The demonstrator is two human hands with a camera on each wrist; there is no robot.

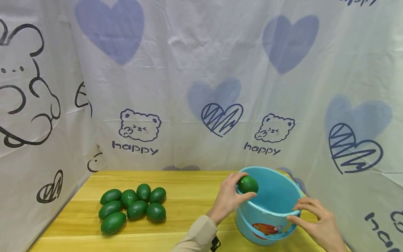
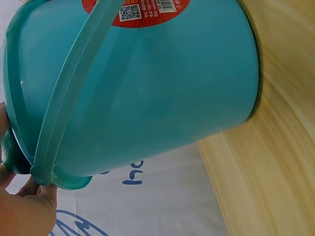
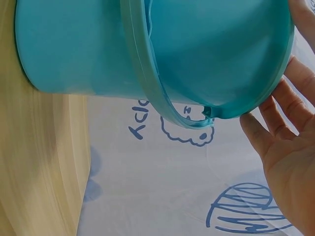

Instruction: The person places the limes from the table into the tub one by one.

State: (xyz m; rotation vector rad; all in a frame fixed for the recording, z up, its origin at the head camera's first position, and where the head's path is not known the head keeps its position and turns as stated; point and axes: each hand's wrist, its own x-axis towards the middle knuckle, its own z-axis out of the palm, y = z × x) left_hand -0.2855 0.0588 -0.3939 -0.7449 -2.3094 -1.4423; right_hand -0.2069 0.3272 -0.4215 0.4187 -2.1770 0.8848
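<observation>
A light blue plastic bucket with a red oval label stands on the table at the right. At its left rim my left hand holds a dark green oval fruit, avocado-like in shape, between thumb and fingers, over the opening. The left wrist view shows part of this fruit right at the rim, with other fingers beside the handle joint. My right hand grips the rim on the opposite side, thumb and fingers on the edge. Part of the bucket's inside is hidden.
Several more dark green fruits lie grouped on the left of the yellow wood-grain table. The bucket's handle hangs down its near side. A white printed cloth rises behind the table and along both sides.
</observation>
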